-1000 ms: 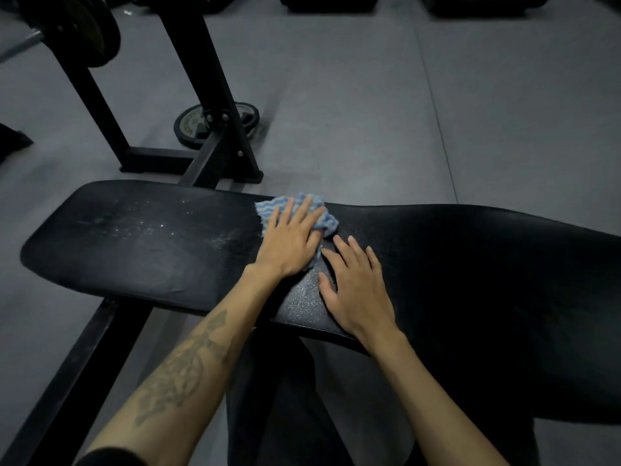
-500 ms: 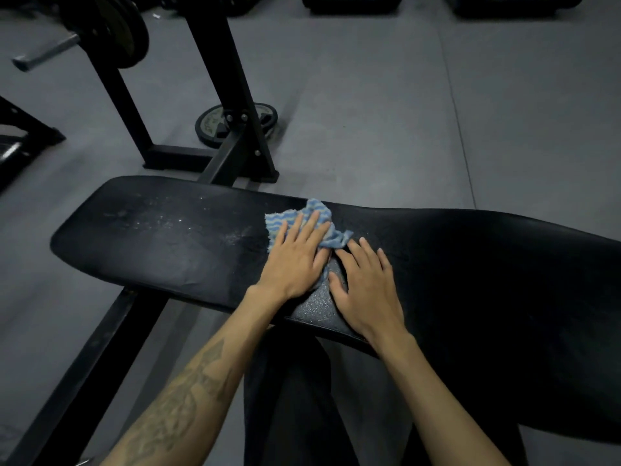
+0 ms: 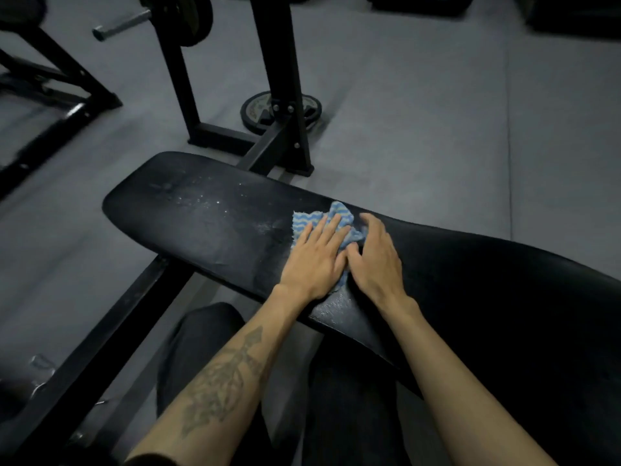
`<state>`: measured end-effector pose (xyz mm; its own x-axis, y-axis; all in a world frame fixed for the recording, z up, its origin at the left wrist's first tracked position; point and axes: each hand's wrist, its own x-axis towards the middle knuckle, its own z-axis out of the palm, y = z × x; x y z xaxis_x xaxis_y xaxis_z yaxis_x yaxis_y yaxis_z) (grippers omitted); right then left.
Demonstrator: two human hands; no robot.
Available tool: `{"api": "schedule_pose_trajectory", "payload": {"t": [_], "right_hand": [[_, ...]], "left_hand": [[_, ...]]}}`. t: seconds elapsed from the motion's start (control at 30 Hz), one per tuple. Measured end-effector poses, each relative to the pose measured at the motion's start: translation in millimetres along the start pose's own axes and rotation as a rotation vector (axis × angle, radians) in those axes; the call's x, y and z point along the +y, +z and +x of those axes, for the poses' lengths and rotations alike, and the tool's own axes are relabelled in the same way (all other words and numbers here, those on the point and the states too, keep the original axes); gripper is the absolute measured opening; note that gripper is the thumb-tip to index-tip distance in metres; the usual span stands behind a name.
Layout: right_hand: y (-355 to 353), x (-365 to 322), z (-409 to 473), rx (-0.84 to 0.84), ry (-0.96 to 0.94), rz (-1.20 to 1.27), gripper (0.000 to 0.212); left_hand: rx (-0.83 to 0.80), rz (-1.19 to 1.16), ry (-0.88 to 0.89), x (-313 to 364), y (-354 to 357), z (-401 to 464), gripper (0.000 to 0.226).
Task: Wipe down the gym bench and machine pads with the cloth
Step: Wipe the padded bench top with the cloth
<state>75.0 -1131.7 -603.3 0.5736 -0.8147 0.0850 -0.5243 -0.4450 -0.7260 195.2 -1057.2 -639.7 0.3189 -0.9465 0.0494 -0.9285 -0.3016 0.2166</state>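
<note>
Here, both hands press the cloth (image 3: pixel 322 220) mid-bench.
Left hand (image 3: pixel 314 260) flat, fingers straight; right hand (image 3: pixel 374 260) loosely spread beside it; the bench's (image 3: pixel 201 227) dusty length runs leftward toward its rounded end.

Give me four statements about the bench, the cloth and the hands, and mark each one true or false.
1. The left hand presses flat on the blue cloth. True.
2. The cloth lies on the floor. False: it lies on the bench pad.
3. White specks show on the pad to the left of the cloth. True.
4. The right hand is raised well off the pad. False: it rests on the pad, its fingers at the cloth's edge.
</note>
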Motion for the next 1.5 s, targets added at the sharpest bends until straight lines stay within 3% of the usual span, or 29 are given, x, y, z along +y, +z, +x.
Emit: {"api": "schedule_pose_trajectory", "payload": {"t": [0.27, 0.43, 0.6, 0.7, 0.8, 0.93, 1.03, 1.2, 1.37, 1.5], "right_hand": [[28.1, 7.7, 3.3, 0.04, -0.002, -0.145, 0.067], [39.5, 6.7, 3.8, 0.087, 0.0, -0.292, 0.061], [53.9, -1.3, 4.7, 0.108, 0.03, -0.478, 0.07], [71.4, -15.2, 1.8, 0.111, 0.116, -0.547, 0.065], [74.1, -18.6, -2.8, 0.114, 0.129, -0.544, 0.064], [68.3, -16.9, -3.0, 0.11, 0.121, -0.534, 0.076], [71.2, -18.5, -4.4, 0.114, 0.121, -0.547, 0.071], [74.6, -21.1, -2.2, 0.127, 0.136, -0.566, 0.067], [73.8, -18.0, -3.4, 0.105, 0.122, -0.574, 0.06], [73.8, -17.4, -3.5, 0.098, 0.118, -0.576, 0.065]], "left_hand": [[-0.015, -0.041, 0.105, -8.7, -2.8, 6.0, 0.075], [-0.044, 0.01, 0.224, -42.2, -10.5, 36.1, 0.084], [-0.042, 0.046, 0.068, -94.5, -20.9, 64.2, 0.062], [-0.059, 0.014, 0.005, -88.7, -20.5, 57.2, 0.063], [-0.103, 0.03, 0.221, -82.6, -17.8, 40.7, 0.08], [-0.112, 0.121, 0.495, -107.1, -28.6, 39.7, 0.078], [-0.08, 0.22, 0.353, -111.7, -35.3, 50.5, 0.071], [-0.052, 0.056, 0.076, -94.5, -28.3, 52.8, 0.056], [-0.086, -0.014, 0.181, -76.7, -36.0, 34.3, 0.068], [-0.011, 0.105, 0.256, -82.3, -42.7, 9.4, 0.058]]}}
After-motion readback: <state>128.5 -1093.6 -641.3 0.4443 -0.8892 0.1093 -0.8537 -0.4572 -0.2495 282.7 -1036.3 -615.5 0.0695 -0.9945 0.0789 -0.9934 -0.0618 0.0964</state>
